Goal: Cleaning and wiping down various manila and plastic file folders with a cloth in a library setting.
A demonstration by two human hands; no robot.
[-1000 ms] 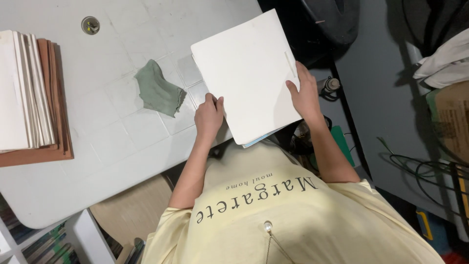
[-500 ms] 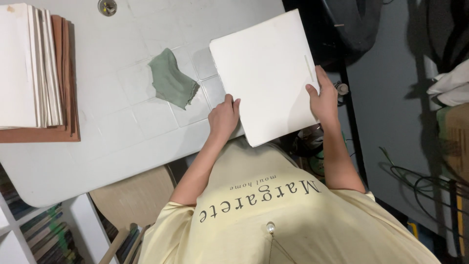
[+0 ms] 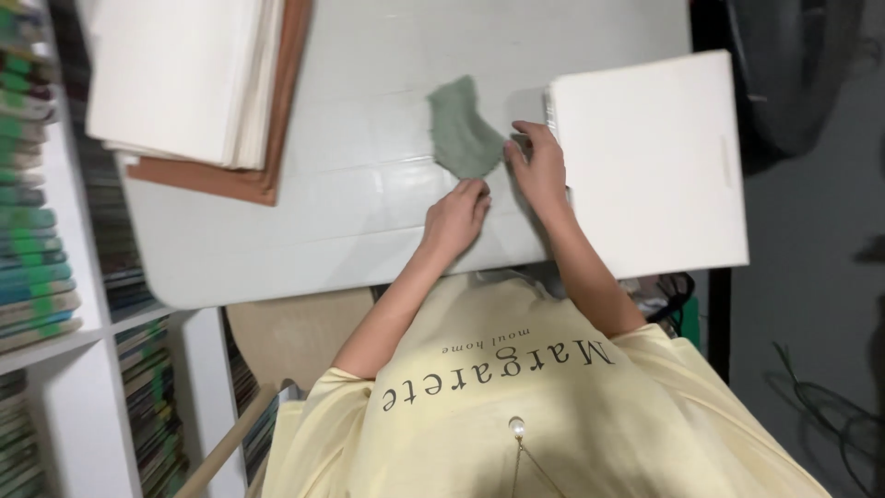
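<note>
neither hand has a firm grip; left hand (image 3: 456, 217) is loosely curled, fingertips down on the table (image 3: 277, 249) just at 6 o'clock of the green cloth (image 3: 464, 129), holding nothing; right hand (image 3: 537, 166) has fingers spread, tips touching the cloth's lower right edge, thumb side near the left edge of the white board (image 3: 650, 157); cannot tell whether it pinches the cloth or only presses on it; green cloth lies flat-ish and crumpled near table centre, at 12 o'clock of the left hand; white board lies flat at 3 o'clock of the cloth, its right part overhanging the table edge; stack of white sheets (image 3: 175, 78) on a brown board (image 3: 277, 138) sits at 10 o'clock, well apart from both hands; shelf with books (image 3: 37, 231) at 9 o'clock beyond the table edge; person wears a pale yellow shirt (image 3: 516, 415).
</note>
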